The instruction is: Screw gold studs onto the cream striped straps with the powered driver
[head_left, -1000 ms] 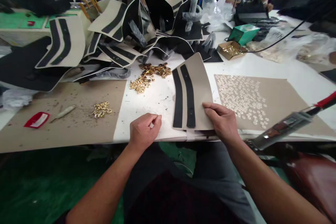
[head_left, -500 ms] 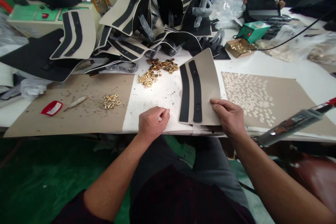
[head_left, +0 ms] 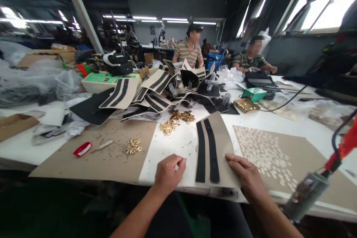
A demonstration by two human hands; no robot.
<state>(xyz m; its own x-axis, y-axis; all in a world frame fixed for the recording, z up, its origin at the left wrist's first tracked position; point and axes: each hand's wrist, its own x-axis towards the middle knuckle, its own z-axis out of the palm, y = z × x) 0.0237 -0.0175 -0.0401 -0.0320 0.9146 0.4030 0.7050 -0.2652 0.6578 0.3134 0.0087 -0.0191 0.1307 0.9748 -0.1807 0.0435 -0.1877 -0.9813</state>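
A beige panel with two black curved strips (head_left: pixel 223 139) lies at the table's front edge. My right hand (head_left: pixel 248 173) grips its right edge, thumb on top. Left of the panel, my left hand (head_left: pixel 169 173) is closed, thumb against the curled index finger; whatever it may hold is hidden. Beyond it on the white table are a pile of small gold rings (head_left: pixel 167 127) and darker gold metal fittings (head_left: pixel 182 116). Larger gold rings (head_left: pixel 134 147) sit further left on brown board.
A pale-handled awl (head_left: pixel 103 145) and a red dish (head_left: pixel 83 149) lie at left. Stacked panels (head_left: pixel 156 81) rise behind. Many small clear washers (head_left: pixel 264 152) cover the right board. A grey tool on a red hose (head_left: pixel 308 193) hangs front right. Two people sit opposite.
My view has tilted up, bringing the room and the people opposite into sight. Both hands keep nearly the same place and grip beside the panel.
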